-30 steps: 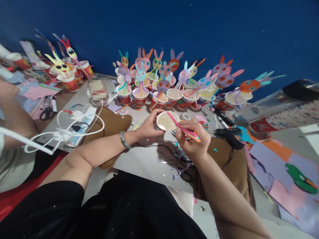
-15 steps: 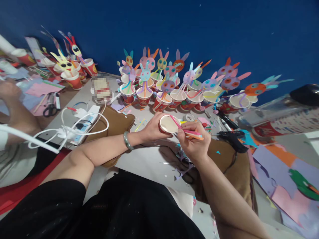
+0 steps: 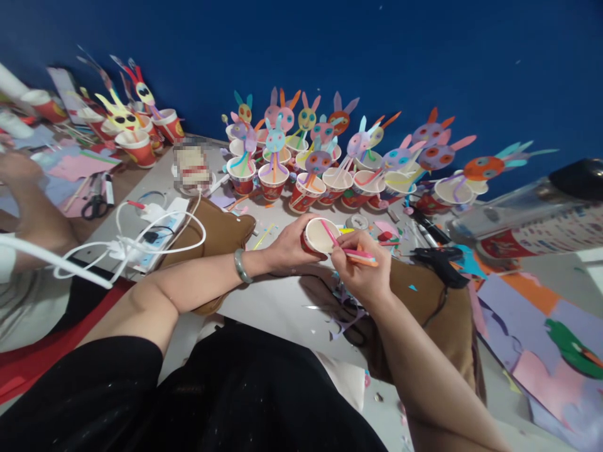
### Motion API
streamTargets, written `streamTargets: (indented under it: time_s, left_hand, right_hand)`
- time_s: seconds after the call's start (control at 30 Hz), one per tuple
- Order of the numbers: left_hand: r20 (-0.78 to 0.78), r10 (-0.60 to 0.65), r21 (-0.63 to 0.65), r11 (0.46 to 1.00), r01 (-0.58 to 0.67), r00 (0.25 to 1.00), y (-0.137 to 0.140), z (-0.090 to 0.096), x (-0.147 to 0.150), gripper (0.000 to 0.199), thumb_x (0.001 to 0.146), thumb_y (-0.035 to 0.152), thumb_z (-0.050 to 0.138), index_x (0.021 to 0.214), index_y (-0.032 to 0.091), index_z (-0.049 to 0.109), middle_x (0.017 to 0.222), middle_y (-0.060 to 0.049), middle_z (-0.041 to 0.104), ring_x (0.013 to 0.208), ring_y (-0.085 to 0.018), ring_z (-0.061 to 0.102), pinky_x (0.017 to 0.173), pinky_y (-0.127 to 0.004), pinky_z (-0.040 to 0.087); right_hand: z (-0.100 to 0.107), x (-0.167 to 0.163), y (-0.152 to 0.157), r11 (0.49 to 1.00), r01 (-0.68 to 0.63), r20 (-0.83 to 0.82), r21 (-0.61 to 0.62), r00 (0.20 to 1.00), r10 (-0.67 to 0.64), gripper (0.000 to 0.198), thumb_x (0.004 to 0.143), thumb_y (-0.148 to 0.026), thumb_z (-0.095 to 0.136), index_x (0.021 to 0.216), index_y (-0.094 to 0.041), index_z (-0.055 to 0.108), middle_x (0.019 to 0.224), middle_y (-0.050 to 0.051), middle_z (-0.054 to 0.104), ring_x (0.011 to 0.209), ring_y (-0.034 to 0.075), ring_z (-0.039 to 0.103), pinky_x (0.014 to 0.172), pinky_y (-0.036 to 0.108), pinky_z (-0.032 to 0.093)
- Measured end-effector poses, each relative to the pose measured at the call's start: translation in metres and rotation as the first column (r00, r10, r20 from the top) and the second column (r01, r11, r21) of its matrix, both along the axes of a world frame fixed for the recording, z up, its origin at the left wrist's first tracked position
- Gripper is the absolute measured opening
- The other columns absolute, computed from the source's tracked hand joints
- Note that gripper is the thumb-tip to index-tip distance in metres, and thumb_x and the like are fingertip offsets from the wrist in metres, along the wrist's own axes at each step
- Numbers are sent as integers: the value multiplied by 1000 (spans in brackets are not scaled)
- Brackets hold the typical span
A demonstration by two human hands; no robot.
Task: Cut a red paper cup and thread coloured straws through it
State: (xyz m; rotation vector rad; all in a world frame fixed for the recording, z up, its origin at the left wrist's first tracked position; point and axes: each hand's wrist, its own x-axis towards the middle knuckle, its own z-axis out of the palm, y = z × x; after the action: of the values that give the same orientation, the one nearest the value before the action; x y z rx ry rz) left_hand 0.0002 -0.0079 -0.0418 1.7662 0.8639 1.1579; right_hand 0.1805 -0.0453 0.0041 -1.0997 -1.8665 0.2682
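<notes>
My left hand (image 3: 293,243), a bangle on its wrist, is wrapped round a red paper cup (image 3: 309,243). The cup's white open mouth tilts toward me. In my right hand (image 3: 365,270) is a small bundle of coloured paper strips (image 3: 360,255), pink and orange among them. One pink strip (image 3: 328,231) reaches from its fingertips over the rim into the cup; whether it touches the inner wall I cannot tell. Behind my hands stand several red paper cups (image 3: 307,199) with rabbit-faced paper figures (image 3: 318,162) on strip stems.
A glue gun (image 3: 438,260) lies right, near a large clear bottle (image 3: 518,220) and coloured paper sheets (image 3: 513,314). Brown cushions (image 3: 188,242) lie at both sides. Left are a power strip (image 3: 162,235) with white cables, scissors (image 3: 97,199) and another person's arm (image 3: 38,201).
My right hand has shifted slightly left, toward the cup, with the strips. My left hand keeps hold of the cup, which has moved barely at all.
</notes>
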Motion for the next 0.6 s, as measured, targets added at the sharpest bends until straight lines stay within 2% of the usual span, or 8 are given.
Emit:
streamTargets:
  time_s: [0.23, 0.4, 0.6]
  left_hand:
    - [-5, 3, 70, 998, -2, 1000, -4, 2, 1, 70, 68, 43, 86, 124, 17, 54, 123, -14, 66, 113, -27, 65, 99, -42, 51]
    - [-23, 11, 76, 997, -9, 1000, -4, 1, 2, 70, 70, 45, 85, 125, 18, 53, 124, -13, 66, 113, -26, 66, 99, -40, 52]
    - [7, 16, 71, 997, -16, 1000, -2, -2, 2, 72, 70, 51, 85, 126, 18, 52, 123, -12, 66, 113, -25, 65, 99, -40, 52]
  right_hand:
    - [1, -1, -2, 999, 0, 27, -54, 1000, 1, 18, 79, -19, 63, 69, -25, 49, 61, -3, 61, 51, 14, 54, 54, 28, 44]
    - [1, -2, -2, 993, 48, 3, -104, 999, -47, 17, 81, -23, 63, 70, -25, 50, 62, -2, 62, 56, 16, 59, 57, 29, 47]
    - [-1, -3, -2, 996, 63, -23, -62, 998, -65, 15, 82, -23, 62, 72, -25, 51, 64, -1, 65, 58, 17, 61, 59, 30, 49]
